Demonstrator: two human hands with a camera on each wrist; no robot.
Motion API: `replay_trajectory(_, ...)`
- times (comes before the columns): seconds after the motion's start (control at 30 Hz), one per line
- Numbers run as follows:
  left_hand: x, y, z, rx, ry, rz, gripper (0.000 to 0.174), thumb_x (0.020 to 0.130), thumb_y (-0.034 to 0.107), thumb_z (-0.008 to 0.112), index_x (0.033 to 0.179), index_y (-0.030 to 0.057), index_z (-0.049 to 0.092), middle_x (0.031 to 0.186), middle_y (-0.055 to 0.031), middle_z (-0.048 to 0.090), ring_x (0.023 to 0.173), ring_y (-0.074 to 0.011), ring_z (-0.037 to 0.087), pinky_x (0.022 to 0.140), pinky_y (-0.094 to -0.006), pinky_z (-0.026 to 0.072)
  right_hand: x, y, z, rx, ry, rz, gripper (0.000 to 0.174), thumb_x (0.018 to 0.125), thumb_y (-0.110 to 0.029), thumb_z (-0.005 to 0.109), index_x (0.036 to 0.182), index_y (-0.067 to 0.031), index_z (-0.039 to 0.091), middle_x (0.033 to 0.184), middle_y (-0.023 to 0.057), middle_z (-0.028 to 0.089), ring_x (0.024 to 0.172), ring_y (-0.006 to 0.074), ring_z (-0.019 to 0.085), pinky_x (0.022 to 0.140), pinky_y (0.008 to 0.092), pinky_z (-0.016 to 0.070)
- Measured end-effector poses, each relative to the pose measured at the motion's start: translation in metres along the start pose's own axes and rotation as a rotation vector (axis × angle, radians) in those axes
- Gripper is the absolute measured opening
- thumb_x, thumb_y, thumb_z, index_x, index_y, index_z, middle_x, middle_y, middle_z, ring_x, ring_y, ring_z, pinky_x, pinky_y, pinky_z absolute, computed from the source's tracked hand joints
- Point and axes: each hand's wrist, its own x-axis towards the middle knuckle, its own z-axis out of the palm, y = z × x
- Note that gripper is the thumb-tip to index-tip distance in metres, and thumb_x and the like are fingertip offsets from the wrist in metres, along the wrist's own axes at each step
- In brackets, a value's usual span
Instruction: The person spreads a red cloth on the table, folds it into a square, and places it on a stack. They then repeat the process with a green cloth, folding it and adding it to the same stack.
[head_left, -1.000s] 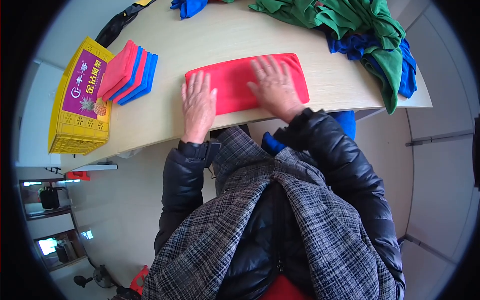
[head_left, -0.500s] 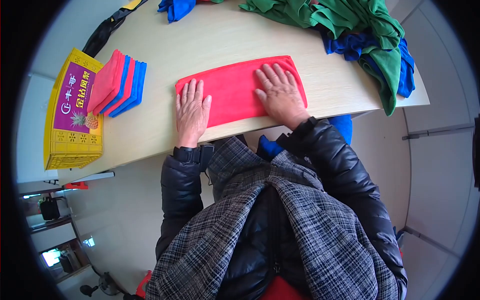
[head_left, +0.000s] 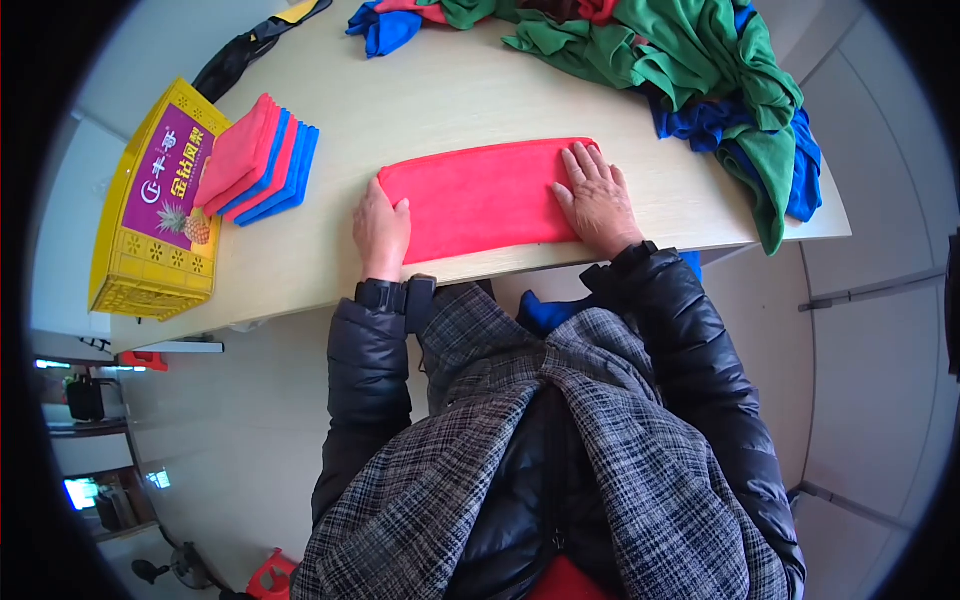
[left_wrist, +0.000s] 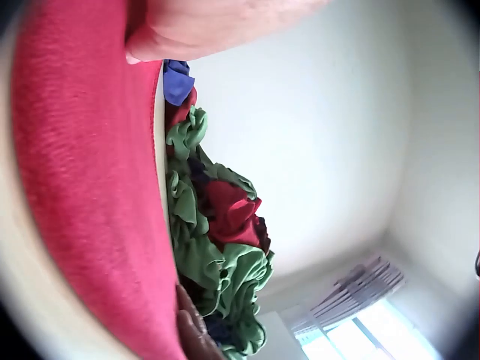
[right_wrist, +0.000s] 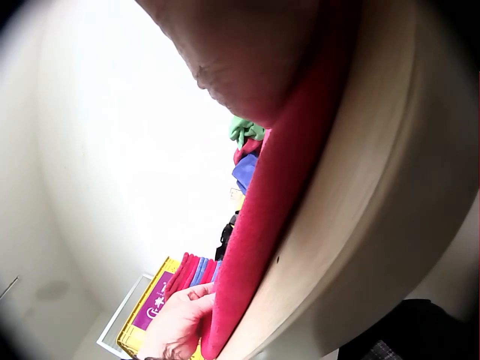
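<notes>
A folded red cloth [head_left: 480,200] lies flat as a wide rectangle near the table's front edge. At its left end the left hand [head_left: 382,232] stands against the short edge, its fingertips by the back left corner and its thumb beside the cloth. The right hand [head_left: 600,200] rests on the cloth's right end with fingers extended toward the back corner. In the right wrist view, the left hand [right_wrist: 174,324] touches the far end of the red cloth [right_wrist: 262,202]. Red cloth [left_wrist: 90,172] also fills the left side of the left wrist view; the left fingertips' undersides are hidden.
At the left, folded red and blue cloths [head_left: 240,155] lean against a yellow box [head_left: 150,275] with a purple label. A loose heap of green, blue and red cloths [head_left: 690,60] covers the table's back right. A black and yellow item [head_left: 245,55] lies at the back left.
Both hands have moved outward, from the cloth's top toward its ends: the left to the left edge, the right to the right corner. The head view has shifted slightly.
</notes>
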Motion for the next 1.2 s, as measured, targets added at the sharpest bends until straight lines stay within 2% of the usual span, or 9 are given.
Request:
replay_trajectory(0.07,0.007,-0.003,0.0,-0.084,0.014,-0.042,0.052,0.09,0.027,0.068,0.132,-0.0012,0.056,0.122,-0.0226,0.066,0.112,-0.0389,0.064,0.096,-0.0466,0.0502,-0.001,-0.001,-0.001,-0.001,-0.003,-0.006,0.062,0.104,-0.045,0.042,0.153,-0.0068,0.037,0.161,0.014,0.032,0.151,0.03,0.026,0.121,0.0481,0.0229)
replay_trajectory(0.17,0.022,-0.014,-0.004,-0.183,-0.234,-0.121,0.044,0.085,0.017,0.072,0.122,-0.0033,0.061,0.11,-0.0204,0.071,0.093,-0.0354,0.07,0.085,-0.0419,0.0558,-0.002,-0.001,-0.004,0.003,-0.021,-0.008,0.063,0.104,-0.045,0.042,0.153,-0.0067,0.036,0.161,0.0146,0.032,0.151,0.0308,0.026,0.121,0.0487,0.0228)
replay_trajectory(0.33,0.028,-0.036,0.003,-0.549,-0.306,-0.091,0.034,0.086,0.01,0.069,0.117,-0.0037,0.064,0.11,-0.0168,0.072,0.09,-0.0279,0.072,0.082,-0.0389,0.0571,-0.002,-0.002,-0.005,0.006,-0.016,-0.015,0.063,0.104,-0.045,0.042,0.153,-0.0066,0.036,0.161,0.0148,0.032,0.151,0.0316,0.026,0.121,0.0492,0.023)
replay_trajectory(0.43,0.017,-0.038,-0.013,-1.324,-0.522,-0.242,0.029,0.09,0.008,0.067,0.117,-0.0018,0.064,0.114,-0.0138,0.071,0.096,-0.0229,0.071,0.087,-0.0385,0.057,-0.004,-0.002,-0.003,0.007,-0.023,-0.032,0.062,0.104,-0.045,0.041,0.153,-0.0063,0.036,0.161,0.0148,0.032,0.151,0.032,0.026,0.121,0.0494,0.0232)
replay_trajectory(0.57,0.002,-0.037,-0.04,-1.563,-0.585,-0.394,0.027,0.091,0.008,0.069,0.116,-0.0011,0.066,0.111,-0.0123,0.071,0.098,-0.0244,0.07,0.088,-0.042,0.0567,-0.003,-0.006,-0.004,-0.025,-0.045,-0.07,0.062,0.104,-0.044,0.041,0.153,-0.0059,0.037,0.161,0.0148,0.033,0.151,0.0317,0.026,0.121,0.0493,0.0235)
replay_trajectory(0.73,-0.012,-0.056,-0.036,-1.68,-0.508,-0.485,0.033,0.092,0.012,0.07,0.121,-0.0014,0.064,0.117,-0.0134,0.07,0.104,-0.0243,0.069,0.092,-0.042,0.0567,0.002,-0.015,-0.004,-0.015,-0.053,-0.127,0.063,0.104,-0.045,0.042,0.153,-0.006,0.036,0.161,0.0147,0.033,0.151,0.0312,0.026,0.121,0.0505,0.023)
replay_trajectory(0.83,-0.019,-0.057,-0.035,-1.684,-0.434,-0.412,0.038,0.094,0.015,0.07,0.126,-0.0022,0.061,0.121,-0.0135,0.069,0.107,-0.0247,0.068,0.093,-0.0441,0.0568,0.004,-0.021,-0.008,-0.114,-0.093,-0.14,0.063,0.104,-0.045,0.042,0.154,-0.0069,0.037,0.16,0.0141,0.035,0.15,0.0309,0.027,0.122,0.0517,0.0211)
replay_trajectory(1.0,-0.029,-0.051,-0.041,-1.817,-0.478,-0.471,0.041,0.096,0.02,0.069,0.128,-0.0024,0.059,0.123,-0.014,0.067,0.107,-0.0243,0.068,0.093,-0.0442,0.0568,-0.006,-0.069,-0.004,-0.239,-0.043,-0.206,0.063,0.104,-0.046,0.041,0.154,-0.007,0.037,0.159,0.0133,0.038,0.15,0.0311,0.028,0.122,0.0526,0.0193)
replay_trajectory(1.2,-0.03,-0.056,-0.04,-1.766,-0.456,-0.427,0.042,0.096,0.022,0.069,0.128,-0.0031,0.059,0.121,-0.0146,0.068,0.107,-0.0239,0.068,0.092,-0.0414,0.0573,0.009,-0.103,0.017,0.041,-0.041,-0.317,0.064,0.104,-0.047,0.04,0.153,-0.0058,0.038,0.159,0.0129,0.037,0.15,0.0325,0.028,0.122,0.0525,0.0194)
